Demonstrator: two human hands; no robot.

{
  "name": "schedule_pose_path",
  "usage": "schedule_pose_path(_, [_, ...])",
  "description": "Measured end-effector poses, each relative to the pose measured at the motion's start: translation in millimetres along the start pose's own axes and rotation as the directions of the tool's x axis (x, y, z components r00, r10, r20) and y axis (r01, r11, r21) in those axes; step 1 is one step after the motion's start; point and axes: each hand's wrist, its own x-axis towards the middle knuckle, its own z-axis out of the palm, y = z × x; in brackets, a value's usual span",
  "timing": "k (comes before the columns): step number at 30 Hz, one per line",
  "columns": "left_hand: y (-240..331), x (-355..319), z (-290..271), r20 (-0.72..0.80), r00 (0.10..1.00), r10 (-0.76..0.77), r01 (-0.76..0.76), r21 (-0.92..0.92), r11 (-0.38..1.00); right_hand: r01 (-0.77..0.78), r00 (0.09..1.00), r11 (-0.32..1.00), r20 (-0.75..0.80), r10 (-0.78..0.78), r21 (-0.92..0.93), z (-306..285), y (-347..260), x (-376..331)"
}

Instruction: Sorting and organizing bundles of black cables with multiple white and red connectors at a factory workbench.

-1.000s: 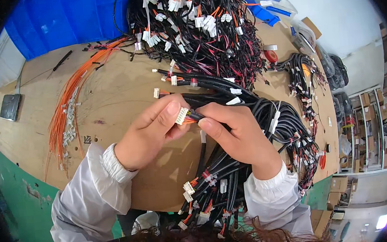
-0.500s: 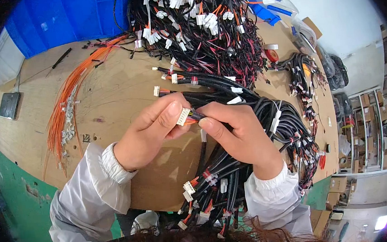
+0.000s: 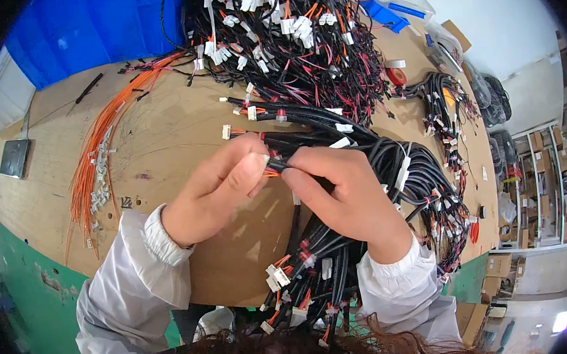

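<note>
My left hand [image 3: 221,192] is closed around a white wire connector [image 3: 267,158]; its fingers now cover nearly all of it. Just behind the connector, my right hand [image 3: 348,192] pinches the black cable [image 3: 278,165] between thumb and forefinger. A few orange wires show between the two hands. Under and beside my right hand lies a bundle of black cables [image 3: 388,159], with white connectors at their ends. Several more cable ends with white connectors [image 3: 278,277] hang near the table's front edge.
A big heap of black cables [image 3: 288,63] stands at the back, before a blue bin [image 3: 86,33]. Orange wires [image 3: 98,148] lie at the left, near a small black box [image 3: 14,157]. Red tape [image 3: 396,76] and another cable bundle [image 3: 437,101] are at the right.
The connector has turned, so its pin face no longer shows and my left fingers cover more of it. Both hands stay close together in nearly the same place.
</note>
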Motion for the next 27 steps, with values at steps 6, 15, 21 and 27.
schedule_pose_path(6, [-5, 3, 10, -0.047, 0.999, -0.002, -0.003, -0.109, 0.994, -0.045, 0.999, 0.998, -0.028, 0.046, 0.031, 1, 0, -2])
schedule_pose_path(15, [-7, -3, 31, -0.230, 0.969, 0.094, -0.073, 0.099, 0.992, -0.091, 0.995, 0.991, 0.036, 0.088, 0.093, 6, -2, 0])
schedule_pose_path(21, [-10, -5, 31, -0.235, 0.930, 0.284, -0.146, 0.473, 0.869, -0.014, 1.000, 0.985, -0.022, 0.010, -0.171, 11, -7, -2])
schedule_pose_path(27, [-13, 5, 20, -0.217, 0.970, 0.110, -0.031, 0.340, 0.940, 0.067, 0.992, 0.911, -0.070, -0.104, -0.408, 8, 1, -1])
